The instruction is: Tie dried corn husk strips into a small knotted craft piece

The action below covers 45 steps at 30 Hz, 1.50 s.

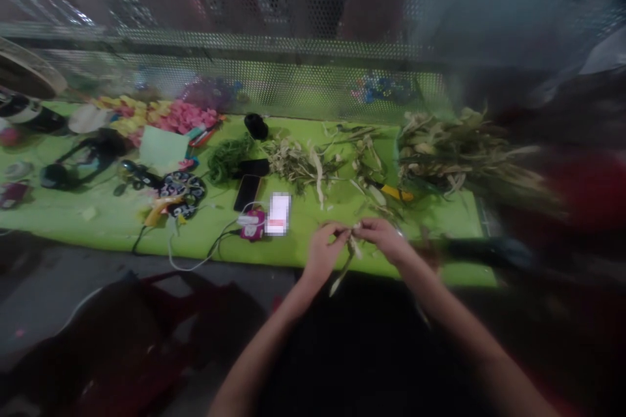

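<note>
Green covered the long tabletop (298, 253). On its right side sat a big pile of dry leaves (447, 150). Near the front edge, the left hand (325, 247) and right hand (385, 239) had their fingers pinching a small pale strip (354, 249) between them.

No lettering, brand, number or sign can be read. The lit phone screen (278, 214) on the counter (293, 253) is pixelated; any markings on the magenta block (252, 232) beside it are illegible
</note>
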Each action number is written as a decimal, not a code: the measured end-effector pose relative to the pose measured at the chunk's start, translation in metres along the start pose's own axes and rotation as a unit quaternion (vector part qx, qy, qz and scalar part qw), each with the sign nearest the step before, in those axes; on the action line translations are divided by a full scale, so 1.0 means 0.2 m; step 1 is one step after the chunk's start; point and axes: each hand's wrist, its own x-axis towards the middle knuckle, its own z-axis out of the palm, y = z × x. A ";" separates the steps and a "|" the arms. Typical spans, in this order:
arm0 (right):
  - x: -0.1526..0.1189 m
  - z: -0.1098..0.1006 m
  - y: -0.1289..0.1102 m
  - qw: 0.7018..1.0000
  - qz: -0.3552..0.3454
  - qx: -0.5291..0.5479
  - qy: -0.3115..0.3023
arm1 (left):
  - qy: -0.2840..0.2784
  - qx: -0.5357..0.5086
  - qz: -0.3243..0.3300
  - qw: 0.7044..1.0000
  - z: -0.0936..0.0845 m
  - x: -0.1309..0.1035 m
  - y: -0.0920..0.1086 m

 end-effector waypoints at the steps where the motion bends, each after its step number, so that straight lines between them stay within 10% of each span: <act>1: 0.00 0.00 0.01 1.000 0.006 0.011 -0.004 | 0.010 -0.004 0.013 1.000 0.01 -0.02 0.00; 6: -0.02 0.02 0.12 0.995 0.036 0.077 -0.057 | -0.019 -0.062 0.020 0.998 -0.01 -0.10 -0.01; 13: -0.08 0.06 0.27 0.987 0.084 0.108 -0.085 | -0.082 -0.243 -0.152 0.954 -0.01 -0.22 -0.05; 32: -0.22 -0.03 -0.05 0.931 -0.150 -0.326 -0.063 | -0.126 -0.003 -0.195 0.973 -0.01 -0.20 -0.01; 45: -0.13 0.01 0.01 0.933 -0.188 -0.305 0.039 | -0.145 -0.111 -0.250 0.951 -0.01 -0.19 -0.04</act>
